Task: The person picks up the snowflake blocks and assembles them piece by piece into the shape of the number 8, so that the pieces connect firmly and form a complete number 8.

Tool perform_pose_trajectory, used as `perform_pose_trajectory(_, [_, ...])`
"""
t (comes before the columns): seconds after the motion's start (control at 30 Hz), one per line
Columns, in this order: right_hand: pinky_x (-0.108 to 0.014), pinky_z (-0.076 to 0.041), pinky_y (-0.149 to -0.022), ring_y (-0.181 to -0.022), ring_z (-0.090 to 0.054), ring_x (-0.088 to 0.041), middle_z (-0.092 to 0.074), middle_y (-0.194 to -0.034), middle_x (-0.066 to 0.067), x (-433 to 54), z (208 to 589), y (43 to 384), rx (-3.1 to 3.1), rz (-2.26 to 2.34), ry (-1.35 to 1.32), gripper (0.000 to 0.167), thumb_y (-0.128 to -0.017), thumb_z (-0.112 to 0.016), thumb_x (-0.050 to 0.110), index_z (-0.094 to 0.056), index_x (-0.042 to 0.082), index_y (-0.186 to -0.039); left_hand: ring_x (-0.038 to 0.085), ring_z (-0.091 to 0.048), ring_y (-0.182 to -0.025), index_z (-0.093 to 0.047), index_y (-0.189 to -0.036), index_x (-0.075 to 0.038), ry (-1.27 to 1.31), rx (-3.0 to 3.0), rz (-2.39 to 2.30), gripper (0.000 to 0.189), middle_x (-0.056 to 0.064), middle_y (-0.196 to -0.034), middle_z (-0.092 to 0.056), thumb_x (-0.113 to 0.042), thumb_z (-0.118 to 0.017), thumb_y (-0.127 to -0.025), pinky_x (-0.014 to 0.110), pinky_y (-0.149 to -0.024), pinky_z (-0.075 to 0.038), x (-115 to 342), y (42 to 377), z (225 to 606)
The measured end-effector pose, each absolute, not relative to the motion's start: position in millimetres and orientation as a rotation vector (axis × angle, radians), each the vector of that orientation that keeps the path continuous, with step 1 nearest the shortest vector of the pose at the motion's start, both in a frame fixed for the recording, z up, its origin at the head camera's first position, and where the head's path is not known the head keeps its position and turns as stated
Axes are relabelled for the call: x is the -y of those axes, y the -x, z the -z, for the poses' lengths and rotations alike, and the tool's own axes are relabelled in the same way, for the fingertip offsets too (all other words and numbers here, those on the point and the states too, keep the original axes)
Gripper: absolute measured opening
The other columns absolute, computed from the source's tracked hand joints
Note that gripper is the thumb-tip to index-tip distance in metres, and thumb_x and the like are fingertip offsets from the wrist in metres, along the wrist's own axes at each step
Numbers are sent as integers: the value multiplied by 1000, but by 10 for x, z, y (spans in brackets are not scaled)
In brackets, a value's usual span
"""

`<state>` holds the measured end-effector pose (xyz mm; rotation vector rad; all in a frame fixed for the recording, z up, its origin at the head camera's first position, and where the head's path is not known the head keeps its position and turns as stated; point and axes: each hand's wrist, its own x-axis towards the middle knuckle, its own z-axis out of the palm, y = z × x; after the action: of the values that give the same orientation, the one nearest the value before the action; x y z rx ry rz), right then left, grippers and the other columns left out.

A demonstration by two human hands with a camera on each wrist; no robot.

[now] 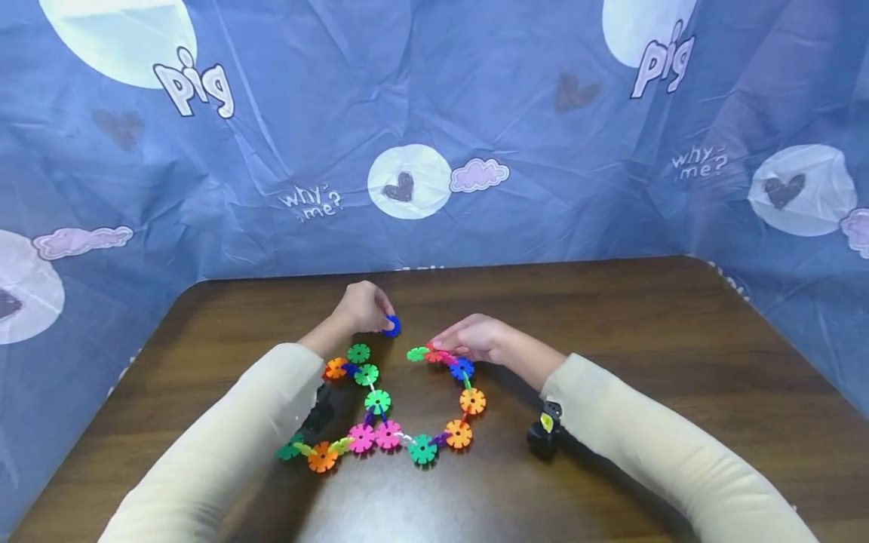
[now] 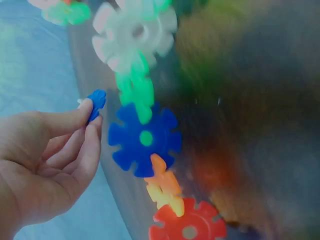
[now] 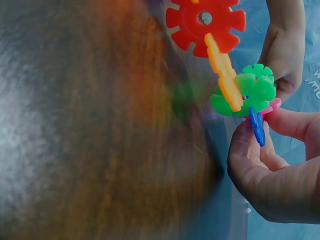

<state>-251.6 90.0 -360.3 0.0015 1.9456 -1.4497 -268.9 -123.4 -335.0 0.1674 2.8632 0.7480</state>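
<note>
My left hand [image 1: 363, 308] pinches a loose blue notched snowflake disc [image 1: 393, 326] between thumb and fingers, above the table's far middle. In the left wrist view the same blue disc [image 2: 97, 104] shows nearly edge-on. A chain of interlocking plastic snowflake discs [image 1: 388, 435] curves over the table below both hands. At the chain's upper right end, my right hand [image 1: 478, 337] pinches the linked discs near a red disc [image 1: 434, 355] and a pink one. A green disc [image 1: 417, 354] forms that end's tip. In the right wrist view the fingers partly cover a pink disc [image 3: 273, 105].
The chain's left part has a green disc [image 1: 359, 353] near my left wrist and an orange disc [image 1: 322, 457] lower down; my left sleeve hides some of it. Dark wrist cameras [image 1: 544, 431] hang at the forearms. A blue printed cloth [image 1: 543, 211] stands behind the brown table [image 1: 611, 317].
</note>
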Motion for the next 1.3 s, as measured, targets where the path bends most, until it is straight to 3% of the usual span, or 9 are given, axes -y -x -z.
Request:
perform_pose_trajectory(0.17, [-27, -53, -91, -75, -64, -2, -68, -75, 10, -954, 3607, 2502, -1964, 1437, 11, 35, -93, -62, 12, -61, -6, -123, 12, -66, -59, -72, -90, 3, -69, -2628, -1005, 15, 14, -79, -74, -8, -76, -81, 27, -65, -60, 1218, 2532, 3287])
perform_pose_trajectory(0.47, [-24, -53, -84, -76, -64, -4, -69, -76, 10, -1008, 3588, 2485, -2016, 1414, 12, 34, -93, -64, 17, -64, -2, -120, 14, -71, -67, -72, -94, 4, 14, -2442, -1142, 16, 12, -81, -75, -7, -74, -83, 29, -71, -60, 1233, 2296, 3262])
perform_pose_trajectory(0.73, [-15, -53, -69, -69, -64, -3, -69, -70, 10, -1001, 3571, 2469, -2005, 1445, 3, 34, -92, -64, 16, -64, -3, -121, 16, -72, -70, -73, -92, 3, 0, -2439, -1146, 16, 13, -83, -76, -8, -76, -80, 27, -70, -60, 1205, 2212, 3265])
perform_pose_trajectory(0.97, [-18, -53, -75, -73, -64, -5, -69, -73, 9, -979, 3568, 2458, -2025, 1424, 0, 33, -91, -65, 17, -65, -1, -118, 14, -71, -71, -73, -93, 2, -6, -2443, -1161, 17, 13, -85, -76, -10, -76, -81, 28, -73, -60, 1194, 2205, 3289])
perform_pose_trajectory(1.17, [-18, -54, -68, -67, -63, -5, -70, -71, 8, -923, 3580, 2427, -2081, 1418, -27, 31, -89, -68, 14, -67, -3, -114, 11, -68, -66, -74, -91, 2, 1, -2471, -1157, 15, 12, -83, -76, -9, -76, -81, 27, -71, -60, 1156, 2165, 3303])
perform_pose_trajectory(1.3, [-22, -57, -76, -71, -63, -8, -74, -83, -2, -870, 3585, 2391, -2140, 1406, -63, 28, -87, -70, 14, -70, -2, -110, 9, -64, -61, -75, -91, 3, 42, -2477, -1193, 14, 10, -76, -75, -7, -75, -81, 23, -63, -58, 1124, 2126, 3332])
